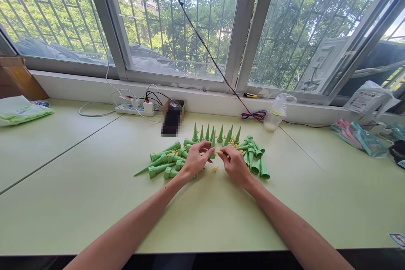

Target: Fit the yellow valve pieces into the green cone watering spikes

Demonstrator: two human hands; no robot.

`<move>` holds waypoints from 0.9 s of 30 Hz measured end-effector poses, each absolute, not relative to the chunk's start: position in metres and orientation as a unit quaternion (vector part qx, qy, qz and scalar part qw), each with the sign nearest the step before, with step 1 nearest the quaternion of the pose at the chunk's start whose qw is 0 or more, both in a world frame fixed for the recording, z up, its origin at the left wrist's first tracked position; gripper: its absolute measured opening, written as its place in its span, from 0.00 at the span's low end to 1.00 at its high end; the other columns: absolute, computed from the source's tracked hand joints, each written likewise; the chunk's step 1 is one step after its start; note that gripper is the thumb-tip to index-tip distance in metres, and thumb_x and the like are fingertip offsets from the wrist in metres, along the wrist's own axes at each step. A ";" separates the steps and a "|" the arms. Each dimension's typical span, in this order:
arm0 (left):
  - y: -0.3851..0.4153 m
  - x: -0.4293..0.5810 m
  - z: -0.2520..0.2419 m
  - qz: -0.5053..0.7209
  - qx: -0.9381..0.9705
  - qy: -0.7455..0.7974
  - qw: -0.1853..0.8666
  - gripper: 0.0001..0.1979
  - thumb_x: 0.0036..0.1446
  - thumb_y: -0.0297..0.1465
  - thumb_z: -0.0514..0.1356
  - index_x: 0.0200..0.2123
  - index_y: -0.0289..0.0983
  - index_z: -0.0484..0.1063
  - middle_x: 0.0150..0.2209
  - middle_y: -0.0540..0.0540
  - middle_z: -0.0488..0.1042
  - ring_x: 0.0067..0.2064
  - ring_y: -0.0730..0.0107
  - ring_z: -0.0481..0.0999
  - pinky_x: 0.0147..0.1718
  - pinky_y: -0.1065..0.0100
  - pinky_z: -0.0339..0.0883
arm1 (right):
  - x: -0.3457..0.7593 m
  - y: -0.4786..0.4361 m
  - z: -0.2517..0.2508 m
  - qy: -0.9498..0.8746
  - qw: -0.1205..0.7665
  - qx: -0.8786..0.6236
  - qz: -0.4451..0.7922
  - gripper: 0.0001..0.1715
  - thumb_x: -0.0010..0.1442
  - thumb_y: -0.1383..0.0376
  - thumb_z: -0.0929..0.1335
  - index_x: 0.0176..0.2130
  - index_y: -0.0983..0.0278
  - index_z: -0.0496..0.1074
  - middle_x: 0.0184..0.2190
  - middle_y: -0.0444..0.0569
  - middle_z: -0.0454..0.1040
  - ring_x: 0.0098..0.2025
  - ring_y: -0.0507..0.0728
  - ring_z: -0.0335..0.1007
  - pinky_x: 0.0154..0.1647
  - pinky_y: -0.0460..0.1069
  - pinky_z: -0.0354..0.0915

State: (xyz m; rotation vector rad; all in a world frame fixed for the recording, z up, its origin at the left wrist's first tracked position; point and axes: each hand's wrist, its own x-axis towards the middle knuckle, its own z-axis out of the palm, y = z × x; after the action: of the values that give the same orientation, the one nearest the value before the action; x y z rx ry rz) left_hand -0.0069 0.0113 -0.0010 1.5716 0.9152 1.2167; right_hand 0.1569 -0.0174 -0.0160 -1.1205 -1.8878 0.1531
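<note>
My left hand is closed around a green plastic spike, mostly covered by the thumb and fingers. Close beside it, my right hand pinches a small thin yellow plastic piece that points toward the left thumb. Whether the yellow piece touches the spike I cannot tell. A loose yellow piece lies on the table just below the hands. Several green spikes with ridged caps lie left of my left hand. Hollow green cones are heaped right of my right hand.
Behind the hands, several green spikes stand point up among scattered yellow pieces. Farther back are a power strip, a small cardboard box and a plastic bag with a cup. Packaged items lie at the right on the pale table.
</note>
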 end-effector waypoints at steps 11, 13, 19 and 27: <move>0.008 -0.006 0.002 0.486 0.649 0.367 0.456 0.17 0.49 0.42 0.65 0.36 0.34 0.73 0.33 0.44 0.73 0.34 0.64 0.74 0.22 0.66 0.76 | 0.157 -0.017 -0.017 -0.763 0.435 -0.474 0.059 0.20 0.68 0.62 0.60 0.24 0.62 0.63 0.21 0.44 0.64 0.24 0.53 0.59 0.27 0.47 0.55; 0.008 -0.006 0.001 0.486 0.649 0.367 0.455 0.17 0.49 0.42 0.65 0.36 0.34 0.73 0.33 0.44 0.73 0.34 0.64 0.74 0.22 0.66 0.76 | 0.157 -0.017 -0.017 -0.761 0.434 -0.478 0.060 0.21 0.68 0.61 0.59 0.24 0.62 0.62 0.20 0.43 0.64 0.23 0.53 0.59 0.26 0.47 0.54; 0.008 -0.006 0.001 0.489 0.644 0.369 0.458 0.19 0.48 0.42 0.65 0.37 0.34 0.73 0.32 0.44 0.74 0.34 0.63 0.75 0.22 0.65 0.76 | 0.156 -0.017 -0.016 -0.758 0.440 -0.477 0.063 0.24 0.69 0.59 0.57 0.24 0.63 0.64 0.20 0.43 0.65 0.22 0.53 0.60 0.26 0.47 0.54; 0.008 -0.005 0.002 0.497 0.630 0.385 0.456 0.19 0.50 0.42 0.64 0.38 0.33 0.72 0.33 0.43 0.73 0.33 0.65 0.74 0.21 0.66 0.75 | 0.156 -0.019 -0.013 -0.746 0.466 -0.467 0.095 0.15 0.66 0.57 0.63 0.37 0.65 0.70 0.28 0.47 0.71 0.26 0.53 0.64 0.29 0.47 0.60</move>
State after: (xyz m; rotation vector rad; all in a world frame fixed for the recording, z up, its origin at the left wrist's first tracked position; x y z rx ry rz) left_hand -0.0054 0.0083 0.0015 1.5540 0.9506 1.2255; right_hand 0.1559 -0.0189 -0.0125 -1.1457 -1.8317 0.2334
